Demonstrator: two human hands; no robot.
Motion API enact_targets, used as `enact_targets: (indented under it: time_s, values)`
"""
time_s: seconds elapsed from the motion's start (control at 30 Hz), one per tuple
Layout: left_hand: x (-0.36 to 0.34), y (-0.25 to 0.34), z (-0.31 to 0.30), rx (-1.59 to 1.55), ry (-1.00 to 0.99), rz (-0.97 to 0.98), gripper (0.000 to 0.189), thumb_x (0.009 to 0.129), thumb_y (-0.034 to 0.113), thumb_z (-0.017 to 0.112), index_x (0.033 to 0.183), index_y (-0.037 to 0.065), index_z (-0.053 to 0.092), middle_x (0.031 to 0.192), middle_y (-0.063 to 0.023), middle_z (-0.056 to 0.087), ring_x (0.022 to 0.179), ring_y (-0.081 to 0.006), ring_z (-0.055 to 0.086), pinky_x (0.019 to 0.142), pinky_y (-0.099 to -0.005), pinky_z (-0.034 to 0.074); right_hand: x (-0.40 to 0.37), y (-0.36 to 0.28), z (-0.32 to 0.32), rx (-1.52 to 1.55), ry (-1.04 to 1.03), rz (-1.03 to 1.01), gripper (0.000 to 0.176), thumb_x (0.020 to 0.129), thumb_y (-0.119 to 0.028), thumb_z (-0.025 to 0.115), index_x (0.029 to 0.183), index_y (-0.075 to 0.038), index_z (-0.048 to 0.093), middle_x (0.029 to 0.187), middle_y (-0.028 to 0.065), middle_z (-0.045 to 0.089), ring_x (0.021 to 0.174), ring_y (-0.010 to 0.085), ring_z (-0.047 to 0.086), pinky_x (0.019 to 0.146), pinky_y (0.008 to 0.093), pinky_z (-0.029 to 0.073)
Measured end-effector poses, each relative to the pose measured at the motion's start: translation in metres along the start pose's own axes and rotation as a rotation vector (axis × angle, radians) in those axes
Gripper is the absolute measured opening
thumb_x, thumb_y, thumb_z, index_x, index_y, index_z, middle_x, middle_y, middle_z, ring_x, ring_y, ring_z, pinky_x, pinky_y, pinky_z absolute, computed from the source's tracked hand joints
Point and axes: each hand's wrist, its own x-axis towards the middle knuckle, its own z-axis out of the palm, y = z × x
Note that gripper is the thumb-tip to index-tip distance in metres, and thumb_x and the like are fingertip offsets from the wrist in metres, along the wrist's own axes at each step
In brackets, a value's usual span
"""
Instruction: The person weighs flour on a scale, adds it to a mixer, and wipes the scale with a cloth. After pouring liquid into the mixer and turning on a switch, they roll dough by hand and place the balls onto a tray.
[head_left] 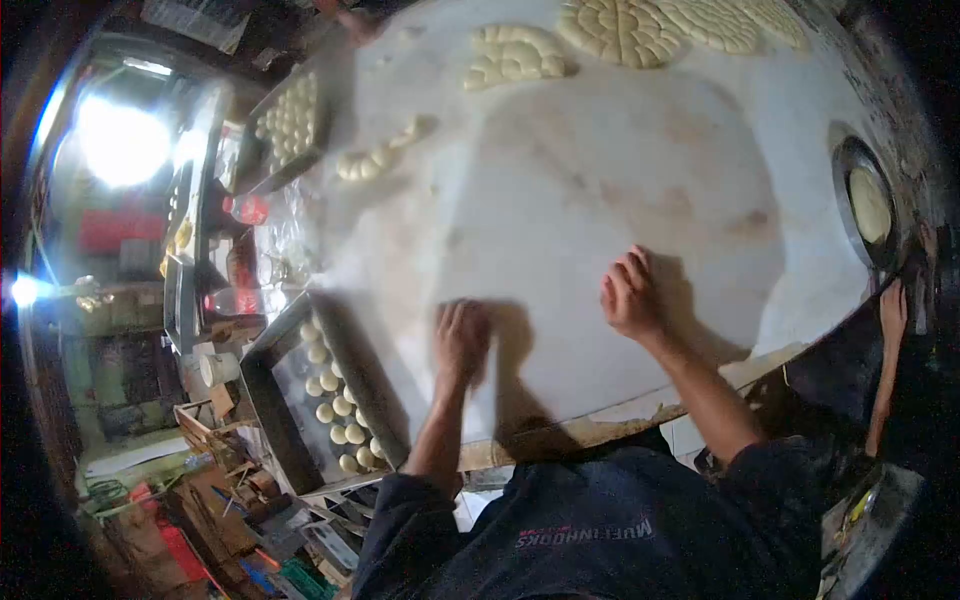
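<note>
My left hand [463, 338] is low over the white table [580, 220] near its front edge, fingers curled and slightly blurred. My right hand [630, 293] is farther right and a little farther from the edge, its fingers also curled inward. Whatever either hand may hold is hidden under the fingers. The hands are apart, each with a shadow beside it. Left of my left hand, a deep tray [272, 415] holds several round dough balls [338, 434]. A short row of dough pieces [367, 163] lies on the table at the upper left.
Segmented dough rounds [620, 30] and a partial one [515, 55] lie along the far side. A round pan [852, 190] with dough is at the right edge. Another tray of dough [290, 120] and bottles [245, 208] are at the left. Another person's arm [888, 350] shows at far right.
</note>
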Motion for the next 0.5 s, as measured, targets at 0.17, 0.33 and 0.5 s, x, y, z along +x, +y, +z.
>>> enact_targets:
  time_s: [0.17, 0.33, 0.5]
  values:
    - [-0.029, 0.044, 0.04, -0.206, -0.094, -0.039, 0.022, 0.072, 0.014, 0.066, 0.092, 0.008, 0.061, 0.096, -0.0098, 0.06, 0.092, -0.0299, 0.053, 0.078, -0.0409, 0.042, -0.034, -0.047, 0.03, 0.108, -0.124, -0.119, 0.011, 0.075, -0.006, 0.053, 0.083, 0.001, 0.05, 0.085, 0.0191, 0.049, 0.09, 0.0409, 0.049, 0.096, 0.0541, 0.036]
    - [-0.081, -0.038, 0.0, -0.01, -0.056, 0.147, 0.011, 0.072, 0.012, 0.066, 0.081, 0.007, 0.06, 0.085, -0.0066, 0.06, 0.085, -0.0263, 0.053, 0.079, -0.0413, 0.042, -0.042, 0.024, -0.007, -0.057, -0.151, -0.084, 0.017, 0.07, -0.012, 0.062, 0.079, -0.002, 0.052, 0.089, 0.0154, 0.052, 0.096, 0.0339, 0.05, 0.088, 0.0476, 0.04]
    - [0.009, -0.042, 0.009, -0.323, 0.24, -0.068, 0.011, 0.076, 0.005, 0.059, 0.086, 0.009, 0.063, 0.089, -0.0076, 0.06, 0.09, -0.0283, 0.053, 0.082, -0.0388, 0.043, 0.038, -0.014, 0.026, -0.193, 0.013, 0.103, 0.007, 0.077, -0.005, 0.051, 0.083, 0.0, 0.051, 0.087, 0.0159, 0.05, 0.084, 0.0349, 0.047, 0.081, 0.0477, 0.039]
